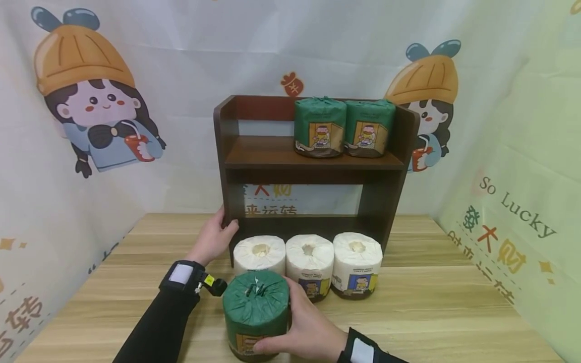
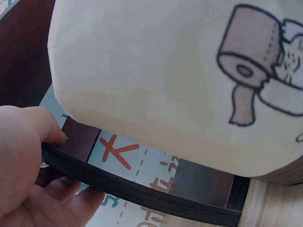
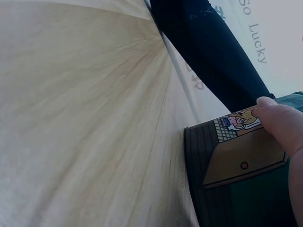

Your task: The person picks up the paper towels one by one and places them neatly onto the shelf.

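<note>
My right hand (image 1: 310, 325) grips a green-wrapped toilet roll (image 1: 255, 312) from its right side, near the front of the table. The thumb lies across the printed label; whether the roll's base touches the wood I cannot tell. With thumb and fingers on either side, my left hand (image 2: 35, 175) holds the left side panel (image 2: 142, 189) of a dark brown two-tier shelf (image 1: 313, 160). Three white-wrapped toilet rolls (image 1: 309, 259) stand side by side at the shelf's foot, the left one partly hidden by the green roll. Two more green toilet rolls (image 1: 320, 113) sit upright on the upper tier's right half.
The shelf stands at the back of a light wooden table (image 1: 445, 302). A printed cloth (image 1: 190, 75) with cartoon figures and lettering hangs behind and along both sides.
</note>
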Demonstrator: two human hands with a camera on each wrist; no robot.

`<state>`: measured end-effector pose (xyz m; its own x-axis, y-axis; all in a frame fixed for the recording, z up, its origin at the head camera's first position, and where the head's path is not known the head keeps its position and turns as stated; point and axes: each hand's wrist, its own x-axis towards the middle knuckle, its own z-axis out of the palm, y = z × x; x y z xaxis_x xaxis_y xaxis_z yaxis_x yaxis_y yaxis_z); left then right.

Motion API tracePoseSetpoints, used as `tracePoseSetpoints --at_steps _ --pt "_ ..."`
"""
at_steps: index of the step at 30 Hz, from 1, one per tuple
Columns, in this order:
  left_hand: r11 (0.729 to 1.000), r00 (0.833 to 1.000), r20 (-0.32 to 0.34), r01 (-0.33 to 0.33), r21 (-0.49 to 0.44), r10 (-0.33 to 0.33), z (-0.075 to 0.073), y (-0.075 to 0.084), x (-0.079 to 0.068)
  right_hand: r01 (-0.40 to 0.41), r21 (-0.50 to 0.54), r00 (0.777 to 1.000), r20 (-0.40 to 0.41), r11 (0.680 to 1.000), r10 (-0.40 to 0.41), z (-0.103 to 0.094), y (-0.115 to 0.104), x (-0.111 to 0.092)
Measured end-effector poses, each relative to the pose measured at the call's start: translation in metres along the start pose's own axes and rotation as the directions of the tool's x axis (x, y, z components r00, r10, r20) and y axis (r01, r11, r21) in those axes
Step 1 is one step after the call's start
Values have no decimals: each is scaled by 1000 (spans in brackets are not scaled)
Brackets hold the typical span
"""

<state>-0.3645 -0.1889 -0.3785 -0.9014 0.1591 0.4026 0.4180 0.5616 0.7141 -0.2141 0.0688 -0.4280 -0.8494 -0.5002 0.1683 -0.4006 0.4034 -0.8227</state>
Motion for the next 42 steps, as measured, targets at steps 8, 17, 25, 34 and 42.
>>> tracePoseSetpoints --at_steps 8,17,25,34,42 --pt "1000 1000 1 3 9 -3 -3 3 -2 113 57 993 13 992 -114 1 2 4" --pt "1000 1000 -3 19 10 -19 0 0 -2 86 86 996 -21 993 -85 1 5 -2" --pt "999 1000 -4 26 22 -26 0 -1 -2 98 108 995 -17 989 -97 -1 4 -2" --pt "1000 1000 -16 20 20 -19 -1 0 -2 123 65 992 -32 990 -121 -2 3 -3" --pt "1000 1000 -14 10 13 -10 -2 2 -1 110 116 994 -17 987 -109 -7 -4 -3"
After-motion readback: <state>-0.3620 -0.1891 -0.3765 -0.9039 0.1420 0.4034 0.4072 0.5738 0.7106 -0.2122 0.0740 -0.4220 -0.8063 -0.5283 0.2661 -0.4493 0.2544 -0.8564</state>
